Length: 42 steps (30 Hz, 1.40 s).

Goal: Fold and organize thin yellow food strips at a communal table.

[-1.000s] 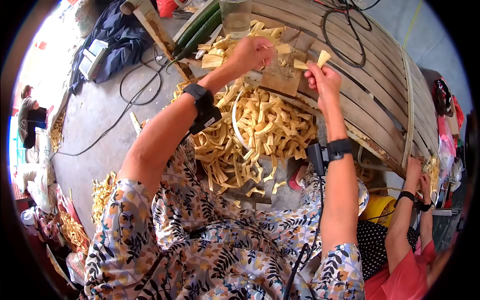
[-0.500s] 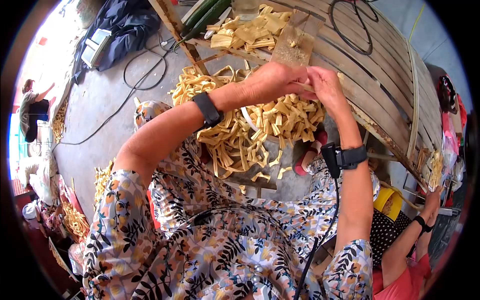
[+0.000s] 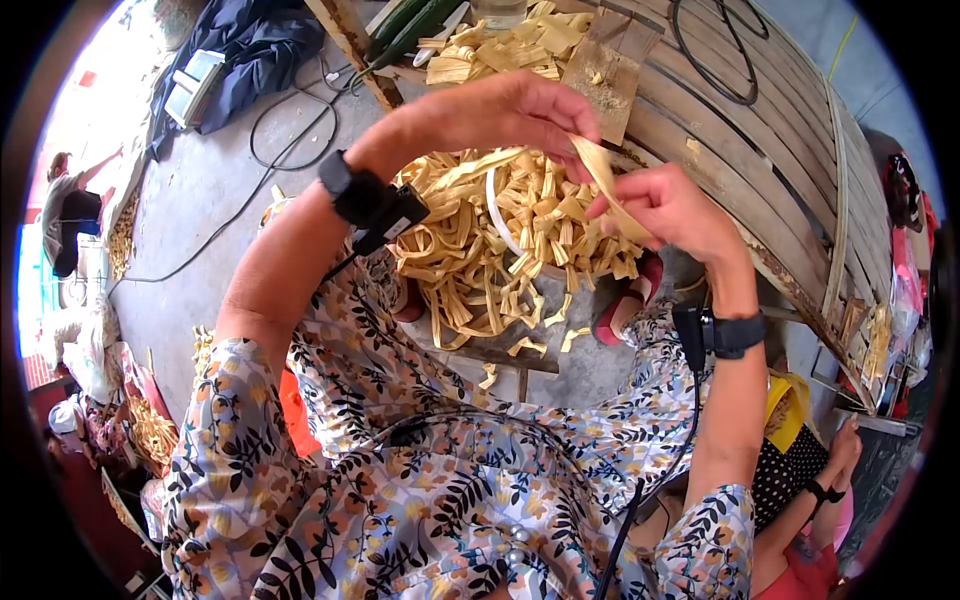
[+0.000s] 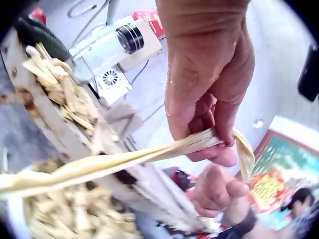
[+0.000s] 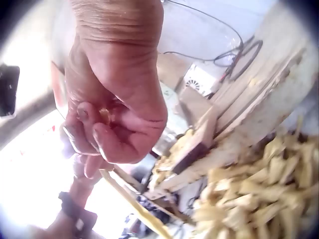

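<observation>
A long pale-yellow strip (image 3: 605, 180) runs between the two hands above the pile. My left hand (image 3: 535, 112) pinches it between thumb and fingers, and another length (image 4: 124, 159) stretches away from that hand in the left wrist view. Below and right of it in the head view, my right hand (image 3: 680, 210) has its fingers bent around the strip's lower part. In the right wrist view the right hand's (image 5: 119, 94) curled fingers largely hide what they hold. Under the hands lies a heap of folded strip pieces (image 3: 545, 220), with a white curved rim (image 3: 495, 210) among them.
A slatted wooden table (image 3: 740, 160) bears a small board (image 3: 603, 85), flat yellow pieces (image 3: 490, 55), cucumbers (image 3: 405, 30) and a black cable (image 3: 715, 70). Another cable (image 3: 255, 150) loops over the floor. At the lower right, another person's hands (image 3: 845, 450) are visible.
My left hand left the board and met the right above the heap; the hands have since parted, a strip between them. The small flared piece earlier in the right hand no longer shows there.
</observation>
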Each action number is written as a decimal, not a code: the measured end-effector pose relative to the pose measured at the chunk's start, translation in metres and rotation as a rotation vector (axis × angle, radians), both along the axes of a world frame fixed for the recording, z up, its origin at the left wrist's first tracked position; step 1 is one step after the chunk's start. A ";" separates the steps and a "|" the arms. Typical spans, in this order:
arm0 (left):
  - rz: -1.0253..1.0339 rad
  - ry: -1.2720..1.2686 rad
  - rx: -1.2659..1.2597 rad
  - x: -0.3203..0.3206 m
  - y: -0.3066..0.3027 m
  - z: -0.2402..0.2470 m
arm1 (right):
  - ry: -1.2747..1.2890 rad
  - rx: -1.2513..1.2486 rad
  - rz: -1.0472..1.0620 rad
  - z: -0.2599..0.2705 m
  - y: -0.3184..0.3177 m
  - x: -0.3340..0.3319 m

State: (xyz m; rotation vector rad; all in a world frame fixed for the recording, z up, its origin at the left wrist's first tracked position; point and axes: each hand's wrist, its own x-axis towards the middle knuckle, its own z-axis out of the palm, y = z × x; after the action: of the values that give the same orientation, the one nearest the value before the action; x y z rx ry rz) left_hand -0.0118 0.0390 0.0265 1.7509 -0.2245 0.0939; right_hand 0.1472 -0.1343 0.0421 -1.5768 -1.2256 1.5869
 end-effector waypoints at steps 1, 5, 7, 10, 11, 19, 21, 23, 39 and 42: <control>-0.068 0.020 -0.176 -0.006 -0.009 0.020 | 0.047 -0.007 0.061 0.020 -0.003 -0.006; -0.265 0.165 -0.405 -0.018 -0.031 0.070 | 0.310 0.120 0.158 0.043 -0.010 -0.017; -0.234 0.183 -0.360 -0.016 -0.028 0.077 | 0.302 0.146 0.138 0.037 -0.005 -0.016; -0.090 0.199 -0.372 -0.012 -0.013 0.056 | 0.111 0.139 0.156 0.033 -0.003 -0.010; -0.061 0.204 -0.421 -0.012 -0.010 0.044 | 0.082 0.105 0.154 0.034 -0.004 -0.011; 0.240 0.204 -0.065 0.002 -0.014 -0.023 | 0.365 0.242 -0.146 0.011 0.003 -0.031; 0.295 0.220 -0.021 0.007 -0.015 -0.031 | 0.278 0.299 -0.146 0.009 0.010 -0.027; 0.138 0.146 -0.217 0.005 -0.022 -0.036 | 0.138 0.343 -0.227 0.012 0.014 -0.027; 0.790 0.022 -0.160 0.030 -0.041 -0.034 | -0.583 0.503 -0.550 -0.029 0.027 -0.018; 0.792 0.036 -0.037 0.027 -0.038 -0.033 | -0.169 0.260 -0.549 -0.030 0.034 -0.013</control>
State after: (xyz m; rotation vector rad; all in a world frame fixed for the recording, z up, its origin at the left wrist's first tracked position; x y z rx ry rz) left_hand 0.0150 0.0014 -0.0068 1.7109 0.5052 0.6319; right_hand 0.1344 -0.0999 0.0118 -1.7082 -0.9238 0.9278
